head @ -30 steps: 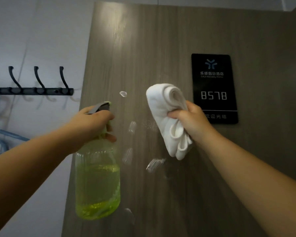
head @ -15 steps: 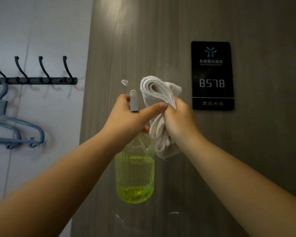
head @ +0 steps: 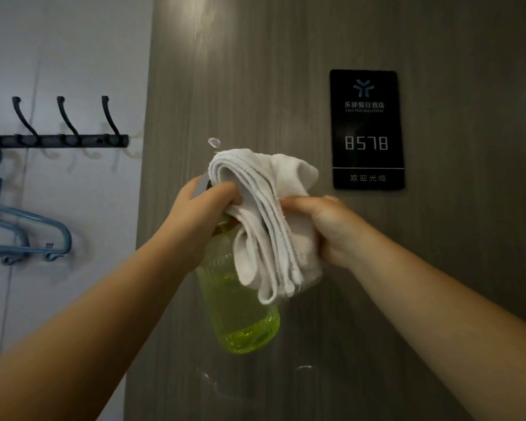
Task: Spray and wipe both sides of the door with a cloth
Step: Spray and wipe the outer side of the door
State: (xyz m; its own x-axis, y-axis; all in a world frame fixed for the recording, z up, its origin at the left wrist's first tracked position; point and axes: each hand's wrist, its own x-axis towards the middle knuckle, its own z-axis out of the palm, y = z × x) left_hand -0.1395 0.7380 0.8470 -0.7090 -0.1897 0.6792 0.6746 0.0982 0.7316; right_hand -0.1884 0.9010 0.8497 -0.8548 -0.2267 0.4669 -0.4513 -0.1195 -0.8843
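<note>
Now, seen from the head camera, both hands have come together in front of the door [head: 255,71]: a second ago the right hand [head: 325,229] held the cloth [head: 271,220] on the wood alone. The left hand [head: 201,214], fingers clenched round the spray bottle [head: 240,317], also pinches the cloth, which the right hand grips, probably refolding before more wiping. Wet streaks [head: 304,367] remain low on this side. A room sign [head: 367,129] sits just right; a hook rail [head: 55,140] and hangers [head: 28,226] hang on the left wall.
</note>
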